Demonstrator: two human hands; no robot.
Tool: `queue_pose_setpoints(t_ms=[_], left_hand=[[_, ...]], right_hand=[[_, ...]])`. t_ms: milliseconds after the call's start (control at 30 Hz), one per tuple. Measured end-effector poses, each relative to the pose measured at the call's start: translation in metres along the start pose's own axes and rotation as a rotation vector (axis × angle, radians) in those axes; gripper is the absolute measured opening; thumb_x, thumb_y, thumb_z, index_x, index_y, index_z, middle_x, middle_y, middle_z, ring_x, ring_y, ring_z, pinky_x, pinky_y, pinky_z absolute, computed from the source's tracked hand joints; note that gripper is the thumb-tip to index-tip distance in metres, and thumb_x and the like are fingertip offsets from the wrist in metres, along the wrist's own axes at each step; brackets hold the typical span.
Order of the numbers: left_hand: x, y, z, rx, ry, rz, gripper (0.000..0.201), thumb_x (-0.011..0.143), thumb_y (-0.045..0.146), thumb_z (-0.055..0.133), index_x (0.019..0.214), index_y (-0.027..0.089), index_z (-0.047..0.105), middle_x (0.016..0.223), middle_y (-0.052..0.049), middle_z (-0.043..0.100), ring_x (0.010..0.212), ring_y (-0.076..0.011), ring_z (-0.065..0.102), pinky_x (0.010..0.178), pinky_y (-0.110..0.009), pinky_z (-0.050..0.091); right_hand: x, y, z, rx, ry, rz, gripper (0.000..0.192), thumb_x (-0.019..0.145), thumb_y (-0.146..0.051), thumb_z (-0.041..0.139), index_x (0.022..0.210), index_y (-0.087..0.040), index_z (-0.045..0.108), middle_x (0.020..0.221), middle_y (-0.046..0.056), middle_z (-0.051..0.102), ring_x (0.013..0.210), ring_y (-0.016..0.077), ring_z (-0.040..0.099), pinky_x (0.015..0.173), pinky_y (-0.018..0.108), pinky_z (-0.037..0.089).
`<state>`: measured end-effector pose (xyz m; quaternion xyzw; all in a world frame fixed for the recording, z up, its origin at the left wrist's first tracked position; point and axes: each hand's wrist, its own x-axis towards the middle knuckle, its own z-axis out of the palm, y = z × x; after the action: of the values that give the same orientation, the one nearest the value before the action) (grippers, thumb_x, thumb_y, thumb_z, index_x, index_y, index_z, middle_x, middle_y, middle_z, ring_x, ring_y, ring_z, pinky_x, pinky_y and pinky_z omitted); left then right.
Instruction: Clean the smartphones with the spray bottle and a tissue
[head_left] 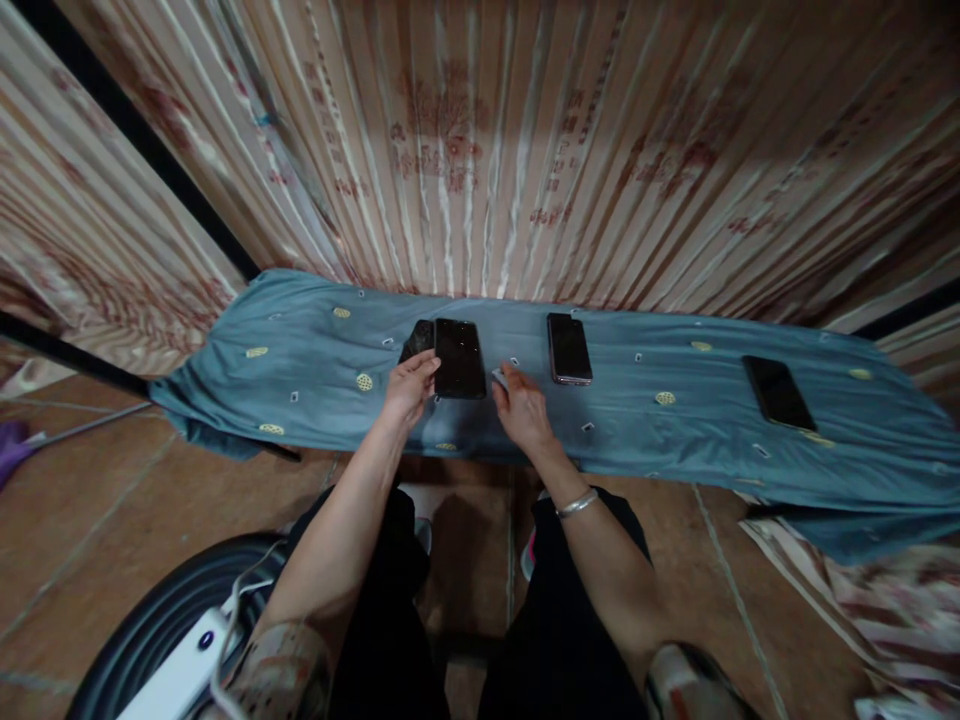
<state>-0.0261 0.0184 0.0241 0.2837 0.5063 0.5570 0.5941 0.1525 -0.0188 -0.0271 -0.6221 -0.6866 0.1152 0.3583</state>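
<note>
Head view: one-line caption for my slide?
Both hands, left hand and right hand, at a dark phone on blue cloth.

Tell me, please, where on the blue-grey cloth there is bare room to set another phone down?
The widest bare stretch of the blue-grey patterned cloth lies between the silver-edged phone and the far-right black phone. The left end, beyond the small dark case, is also free. It is crowded around the large black phone, where the left hand and right hand work.

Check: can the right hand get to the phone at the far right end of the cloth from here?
Probably yes. The right hand sits at the cloth's near edge, and nothing stands between it and the far-right phone; it looks like a long sideways stretch, though.
</note>
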Motion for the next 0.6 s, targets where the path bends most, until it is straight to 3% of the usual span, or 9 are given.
queue_pose_setpoints(t_ms=[100, 167, 300, 400, 500, 600], left_hand=[[-0.004, 0.000, 0.000, 0.008, -0.066, 0.013, 0.024, 0.058, 0.014, 0.081, 0.080, 0.014, 0.072, 0.064, 0.001, 0.067, 0.054, -0.0074, 0.058, 0.055, -0.020, 0.045], [-0.007, -0.001, 0.001, 0.028, -0.100, -0.006, 0.025, 0.058, 0.013, 0.081, 0.082, 0.013, 0.074, 0.060, 0.002, 0.065, 0.051, -0.0061, 0.055, 0.052, -0.018, 0.042], [-0.013, -0.004, 0.005, 0.023, -0.133, -0.080, 0.026, 0.056, 0.011, 0.082, 0.082, 0.013, 0.076, 0.053, 0.003, 0.062, 0.046, -0.0051, 0.050, 0.047, -0.017, 0.038], [-0.016, -0.006, 0.009, 0.024, -0.166, -0.090, 0.028, 0.055, 0.011, 0.081, 0.083, 0.014, 0.077, 0.060, 0.001, 0.067, 0.051, -0.0066, 0.054, 0.049, -0.018, 0.039], [-0.017, -0.008, 0.011, 0.051, -0.192, -0.086, 0.031, 0.054, 0.012, 0.082, 0.084, 0.015, 0.076, 0.059, 0.001, 0.066, 0.052, -0.0072, 0.055, 0.050, -0.019, 0.039], [-0.016, -0.009, 0.011, 0.067, -0.218, -0.088, 0.036, 0.051, 0.013, 0.084, 0.086, 0.014, 0.075, 0.059, 0.003, 0.064, 0.051, -0.0070, 0.054, 0.050, -0.019, 0.040]], right_hand=[[0.010, 0.001, 0.003, 0.068, 0.067, -0.034, 0.042, 0.097, -0.031, 0.042, 0.130, -0.012, 0.058, 0.136, 0.018, 0.060, 0.131, 0.0292, 0.052, 0.113, 0.049, 0.038], [0.015, 0.002, 0.003, 0.214, 0.112, 0.035, 0.042, 0.098, -0.038, 0.039, 0.124, -0.015, 0.063, 0.133, 0.015, 0.063, 0.130, 0.0266, 0.053, 0.111, 0.046, 0.040], [0.022, 0.001, 0.003, 0.755, 0.064, 0.397, 0.045, 0.091, -0.058, 0.044, 0.095, -0.021, 0.068, 0.095, 0.008, 0.074, 0.096, 0.0238, 0.069, 0.081, 0.037, 0.056], [0.023, 0.000, 0.001, 1.076, -0.015, 0.556, 0.037, 0.077, -0.059, 0.062, 0.079, -0.022, 0.063, 0.076, 0.003, 0.071, 0.074, 0.0199, 0.068, 0.062, 0.029, 0.051], [0.022, -0.001, -0.005, 1.197, -0.006, 0.571, 0.031, 0.063, -0.048, 0.077, 0.074, -0.022, 0.063, 0.071, 0.000, 0.069, 0.066, 0.0164, 0.063, 0.057, 0.026, 0.046], [0.020, -0.002, -0.011, 1.215, -0.019, 0.508, 0.031, 0.059, -0.044, 0.079, 0.071, -0.022, 0.063, 0.066, -0.002, 0.065, 0.064, 0.0149, 0.058, 0.057, 0.026, 0.043]])
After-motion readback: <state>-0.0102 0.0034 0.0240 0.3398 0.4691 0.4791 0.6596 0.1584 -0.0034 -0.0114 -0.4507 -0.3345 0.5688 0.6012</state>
